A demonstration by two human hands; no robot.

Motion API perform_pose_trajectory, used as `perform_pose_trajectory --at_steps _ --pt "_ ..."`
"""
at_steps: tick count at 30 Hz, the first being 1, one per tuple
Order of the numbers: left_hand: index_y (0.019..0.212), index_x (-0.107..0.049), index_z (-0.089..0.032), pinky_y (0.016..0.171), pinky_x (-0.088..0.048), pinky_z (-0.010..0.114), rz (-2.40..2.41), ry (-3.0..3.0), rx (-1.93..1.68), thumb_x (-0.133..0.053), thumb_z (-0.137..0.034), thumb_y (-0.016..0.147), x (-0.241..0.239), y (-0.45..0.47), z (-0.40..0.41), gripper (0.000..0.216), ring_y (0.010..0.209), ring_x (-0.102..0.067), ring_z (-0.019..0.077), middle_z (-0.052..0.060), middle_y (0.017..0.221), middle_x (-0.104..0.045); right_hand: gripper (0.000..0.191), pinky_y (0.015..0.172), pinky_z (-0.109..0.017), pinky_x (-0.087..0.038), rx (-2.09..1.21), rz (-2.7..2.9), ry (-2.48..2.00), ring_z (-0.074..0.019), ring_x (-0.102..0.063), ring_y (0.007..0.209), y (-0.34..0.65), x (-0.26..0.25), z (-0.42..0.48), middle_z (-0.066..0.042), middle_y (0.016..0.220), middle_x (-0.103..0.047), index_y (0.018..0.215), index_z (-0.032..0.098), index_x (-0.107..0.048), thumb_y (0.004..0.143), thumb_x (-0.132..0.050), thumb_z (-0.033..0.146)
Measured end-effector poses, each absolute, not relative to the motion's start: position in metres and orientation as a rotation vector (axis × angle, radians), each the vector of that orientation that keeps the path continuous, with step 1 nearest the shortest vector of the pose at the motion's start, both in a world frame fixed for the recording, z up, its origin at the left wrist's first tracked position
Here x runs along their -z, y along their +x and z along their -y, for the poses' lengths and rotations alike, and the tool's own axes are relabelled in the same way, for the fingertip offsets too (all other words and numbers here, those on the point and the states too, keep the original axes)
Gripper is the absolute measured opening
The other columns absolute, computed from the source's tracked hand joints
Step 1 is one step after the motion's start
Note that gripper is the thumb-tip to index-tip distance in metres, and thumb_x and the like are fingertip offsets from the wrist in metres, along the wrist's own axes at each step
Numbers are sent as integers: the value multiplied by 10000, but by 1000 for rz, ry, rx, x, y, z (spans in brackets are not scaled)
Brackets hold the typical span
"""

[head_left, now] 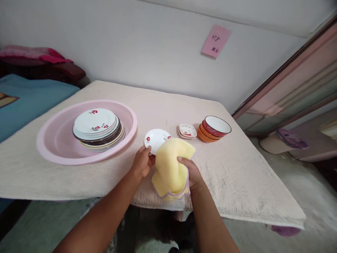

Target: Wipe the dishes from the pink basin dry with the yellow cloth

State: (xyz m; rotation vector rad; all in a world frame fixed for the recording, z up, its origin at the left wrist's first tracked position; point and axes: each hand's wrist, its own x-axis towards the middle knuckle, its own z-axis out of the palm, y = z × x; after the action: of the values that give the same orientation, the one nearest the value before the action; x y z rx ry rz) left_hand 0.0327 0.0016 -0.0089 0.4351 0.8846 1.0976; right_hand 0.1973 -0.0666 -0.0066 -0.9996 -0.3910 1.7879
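My left hand (pixel 142 163) pinches the near rim of a small white plate with red flowers (pixel 156 137), held just above the table. My right hand (pixel 191 173) grips a yellow cloth (pixel 171 165), which drapes over the plate's right side and hangs down toward me. Both hands are closed, close together near the table's front edge.
A pink basin (pixel 52 140) at left holds a stack of flowered plates (pixel 96 128). A small square dish (pixel 187 130) and stacked red and orange bowls (pixel 214 128) stand at right on the cloth-covered table (pixel 237 175). A pink note (pixel 216 40) hangs on the wall.
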Motion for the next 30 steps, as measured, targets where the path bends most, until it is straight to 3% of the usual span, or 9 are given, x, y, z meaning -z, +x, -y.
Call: perform_pose_trajectory --at_steps 6,12,19,23,30 --pt "1014 -582 -150 516 -504 230 -865 380 -1114 -539 -180 798 20 31 -3 222 584 -617 127 72 842 -675 393 707 -399 -548 -1562 421 -1147 -271 -693 729 196 17 58 -77 814 -743 1046 157 -641 667 -667 258" --pt "1044 -586 -148 610 -544 278 -863 395 -1170 -535 -169 800 13 32 -3 250 701 -660 166 89 906 -683 432 762 -386 -543 -1603 433 -1117 -261 -689 843 195 22 61 -112 964 -726 1105 151 -604 736 -670 366" --pt "1131 -558 -145 738 -555 339 -833 451 -1144 -546 -136 786 15 41 -6 345 816 -668 190 123 1033 -671 384 736 -365 -540 -1462 559 -1336 -281 -681 861 212 16 70 -88 973 -728 1014 156 -650 641 -683 238" --pt "1088 -562 -139 737 -562 343 -864 460 -1084 -544 -97 772 21 47 -10 319 851 -662 193 137 1098 -646 338 709 -359 -536 -1349 644 -1489 -284 -673 877 231 28 71 -96 985 -724 964 152 -664 634 -654 226" --pt "1029 -550 -128 695 -581 341 -978 558 -1127 -496 -120 821 35 66 -27 215 793 -661 172 119 1032 -654 353 778 -389 -518 -1349 752 -1482 -268 -663 899 247 40 72 -98 1020 -711 1003 143 -654 676 -641 274"
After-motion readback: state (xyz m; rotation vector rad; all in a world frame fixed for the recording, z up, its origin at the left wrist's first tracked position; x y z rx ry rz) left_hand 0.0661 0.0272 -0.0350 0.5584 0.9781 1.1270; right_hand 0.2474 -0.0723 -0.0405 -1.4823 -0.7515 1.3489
